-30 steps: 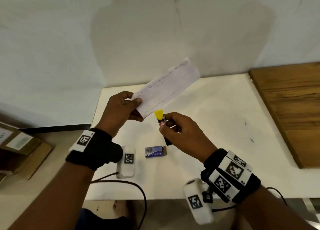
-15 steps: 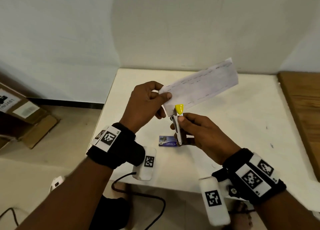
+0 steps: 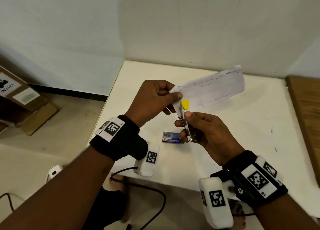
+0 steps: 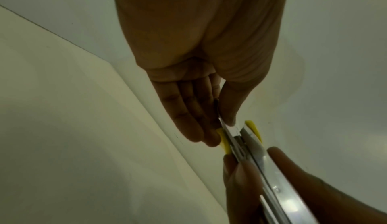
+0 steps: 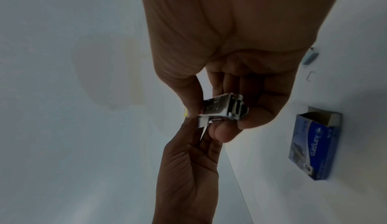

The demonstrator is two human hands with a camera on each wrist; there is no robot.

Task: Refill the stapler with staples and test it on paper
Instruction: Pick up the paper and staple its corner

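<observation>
At frame centre, left hand (image 3: 152, 98) pinches paper (image 3: 213, 89) by its corner, feeding the edge into the stapler (image 3: 186, 124). Right hand (image 3: 206, 131) curls round the stapler, thumb on top, likely ready to squeeze.

"kangaro" on blue staple box (image 5: 315, 143); "UN3481" on carton label (image 3: 7, 87)

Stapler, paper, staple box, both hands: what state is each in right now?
Stapler: held off the table, nose at the paper's edge.
Paper: held up, already carrying rows of staples.
Staple box: on the table, end flap open.
Left hand: pinches the paper.
Right hand: grips the stapler.
</observation>
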